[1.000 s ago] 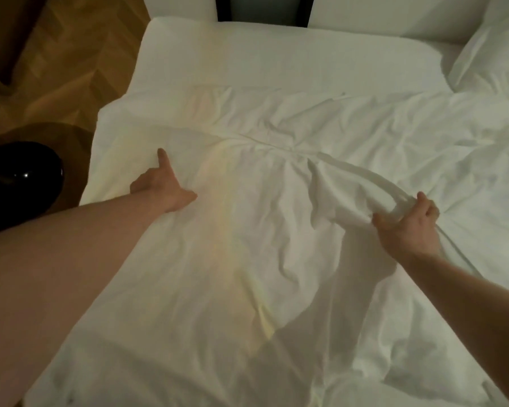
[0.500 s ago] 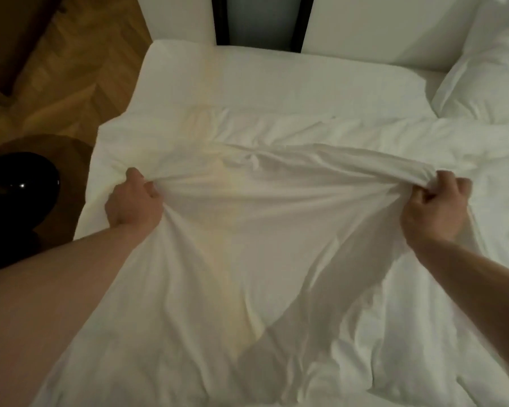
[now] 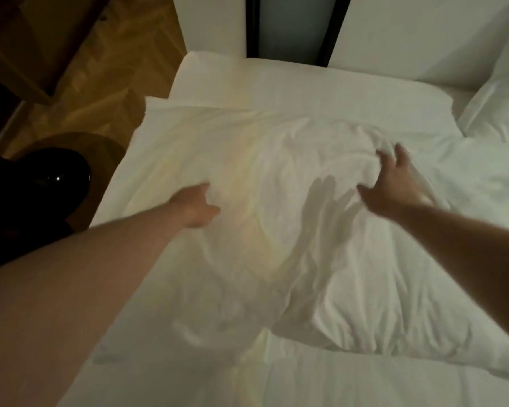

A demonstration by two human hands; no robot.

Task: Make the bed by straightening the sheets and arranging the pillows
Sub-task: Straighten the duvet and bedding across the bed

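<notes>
Matt, creased white cloth duvet [image 3: 276,230]; glossy black round object [image 3: 41,183]; wooden parquet floor [image 3: 100,83].

Legible text, labels, brands, numbers, signs: I find none. The picture is dim and blurred by motion, and I make out no print or marking on any surface in view.
</notes>
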